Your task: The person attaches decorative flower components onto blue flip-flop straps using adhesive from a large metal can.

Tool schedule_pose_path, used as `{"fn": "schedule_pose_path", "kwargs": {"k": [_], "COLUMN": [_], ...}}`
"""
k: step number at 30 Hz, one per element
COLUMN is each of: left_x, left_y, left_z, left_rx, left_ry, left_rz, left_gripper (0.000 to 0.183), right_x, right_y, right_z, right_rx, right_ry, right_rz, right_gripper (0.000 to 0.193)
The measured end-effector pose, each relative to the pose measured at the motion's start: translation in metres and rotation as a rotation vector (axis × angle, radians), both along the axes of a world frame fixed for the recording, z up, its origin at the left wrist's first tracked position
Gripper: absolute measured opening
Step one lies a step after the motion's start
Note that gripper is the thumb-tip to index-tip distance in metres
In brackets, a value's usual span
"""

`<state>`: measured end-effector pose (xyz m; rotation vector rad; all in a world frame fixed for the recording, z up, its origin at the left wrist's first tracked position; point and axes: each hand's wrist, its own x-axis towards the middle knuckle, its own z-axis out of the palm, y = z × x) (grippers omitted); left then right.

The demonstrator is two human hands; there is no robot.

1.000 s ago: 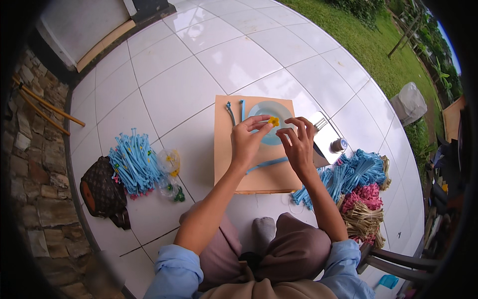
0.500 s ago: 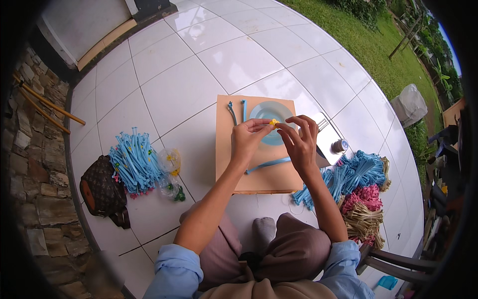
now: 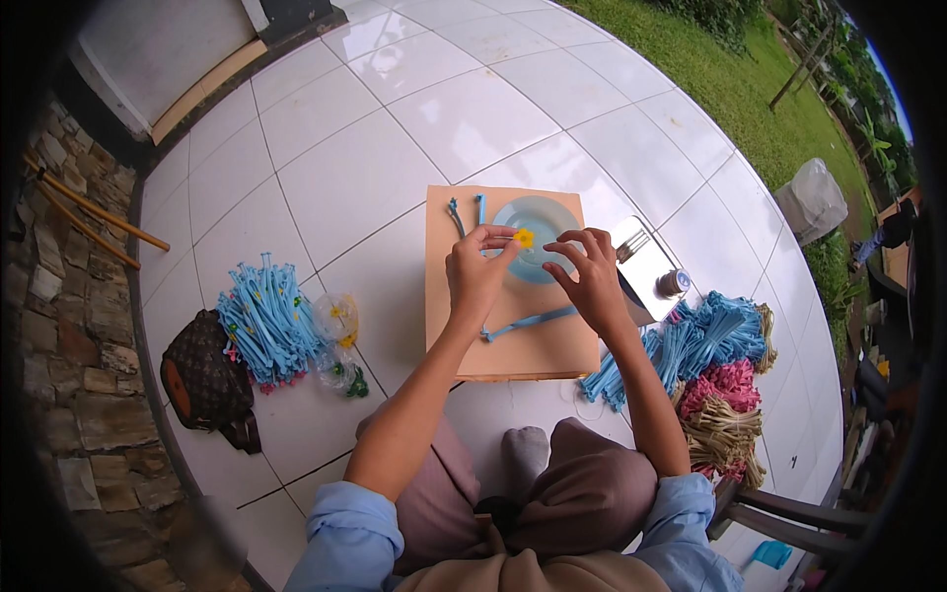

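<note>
Between the thumb and fingers of my left hand a small yellow flower is pinched, its face turned up. My right hand hovers just to the right, thumb and fingers apart, with nothing visible in it. Beneath both hands lies a pale blue plate on a tan cardboard box. A light blue strap rests on the cardboard nearer to me. Two short blue straps lie at the far left of the box, one partly behind my left hand.
Right of the box are a shiny tray with a thread spool and bundles of blue, pink and beige straps. Leftward lie a pile of blue straps, clear plastic bags and a brown bag. A dark wooden chair stands lower right.
My hands have come apart. The left one has moved slightly left with the yellow flower, now seen face up; the right hand has let go and its fingers have spread.
</note>
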<state>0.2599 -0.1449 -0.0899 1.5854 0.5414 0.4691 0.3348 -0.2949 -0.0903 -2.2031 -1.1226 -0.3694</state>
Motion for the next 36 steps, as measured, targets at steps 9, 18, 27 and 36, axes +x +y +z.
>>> {"fn": "schedule_pose_path", "kwargs": {"k": [9, 18, 27, 36], "left_x": [0.006, 0.008, 0.007, 0.006], "left_y": [-0.001, 0.004, 0.003, 0.003], "left_z": [-0.015, -0.028, -0.026, -0.023], "left_rx": [0.126, 0.175, 0.199, 0.170], "left_ry": [0.039, 0.012, 0.041, 0.046], "left_rz": [0.027, 0.031, 0.026, 0.022], "left_gripper": [0.013, 0.012, 0.012, 0.013], "right_x": [-0.002, -0.001, -0.002, 0.002], "right_y": [-0.007, -0.007, -0.008, -0.002], "right_z": [-0.016, -0.013, -0.015, -0.015], "right_rx": [-0.259, -0.246, -0.225, -0.354], "right_ry": [-0.142, -0.145, -0.108, -0.112], "right_rz": [0.026, 0.110, 0.110, 0.091], "right_gripper": [0.032, 0.029, 0.027, 0.047]}}
